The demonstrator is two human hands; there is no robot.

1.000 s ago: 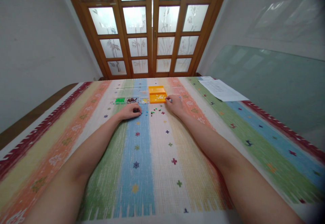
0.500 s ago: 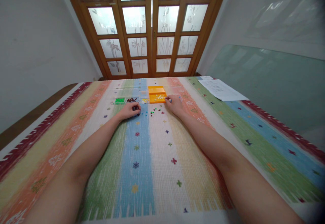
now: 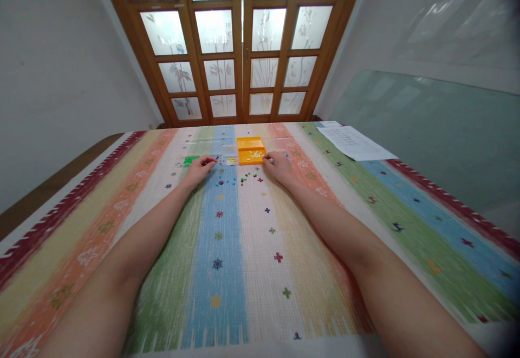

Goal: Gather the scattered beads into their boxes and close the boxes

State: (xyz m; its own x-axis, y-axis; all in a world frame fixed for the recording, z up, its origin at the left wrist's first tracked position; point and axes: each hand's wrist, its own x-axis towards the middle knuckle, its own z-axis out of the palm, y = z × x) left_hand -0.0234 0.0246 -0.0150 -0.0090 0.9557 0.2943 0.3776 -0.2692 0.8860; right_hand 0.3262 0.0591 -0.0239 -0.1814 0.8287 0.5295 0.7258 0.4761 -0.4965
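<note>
My left hand (image 3: 200,168) is over the clear box section of dark brown pieces, mostly covering it. Its fingertips are pinched together; whatever they hold is too small to name. My right hand (image 3: 278,167) rests against the right edge of an open orange box (image 3: 252,143), thumb and fingers closed, their contents hidden. Small white pieces (image 3: 255,155) lie in the orange box. Green pieces (image 3: 189,161) fill a clear section left of my left hand, and yellow pieces (image 3: 231,161) sit in another to its right. Loose green and dark pieces (image 3: 248,176) are scattered in front.
A striped, patterned tablecloth (image 3: 264,271) covers the table. Sheets of paper (image 3: 353,142) lie at the back right. Loose blue pieces (image 3: 228,182) are near the orange box. Wooden doors with glass panes (image 3: 244,54) stand behind the table.
My left hand has moved up and left from the loose pieces on the cloth to the section of dark brown pieces. My right hand has stayed by the orange box.
</note>
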